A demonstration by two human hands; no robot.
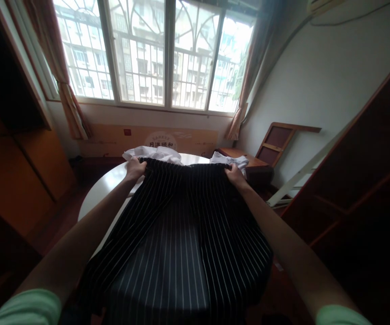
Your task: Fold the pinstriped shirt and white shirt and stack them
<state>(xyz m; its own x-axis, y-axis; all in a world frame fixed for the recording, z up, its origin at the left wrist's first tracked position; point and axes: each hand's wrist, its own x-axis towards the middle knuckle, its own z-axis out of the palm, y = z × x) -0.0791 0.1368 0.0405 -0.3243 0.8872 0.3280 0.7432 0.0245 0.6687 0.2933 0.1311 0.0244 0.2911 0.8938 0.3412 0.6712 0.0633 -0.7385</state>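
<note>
Striped garment (181, 230), dark with thin white pinstripes, lies spread over the round white worktop (100, 189), its near part draping off the near edge toward the person and its far hem stretched across the middle of the top. Left hand (135, 169) has its grip pinched shut on the far left corner of the cloth, and right hand (235, 174) is pinched shut on the far right corner; both arms are fully extended and the fabric runs taut between the two fists. Beyond the hands, at the far edge of the worktop, lie pieces of white clothing (162, 155), one just behind the left hand and another (230, 160) touching or nearly touching the right hand. By the look of it, the step in hand is spreading or smoothing the garment flat. A next move would call for keeping both corners level and equally tensioned, so the cloth lands without wrinkles and clear of the white pieces behind it
</note>
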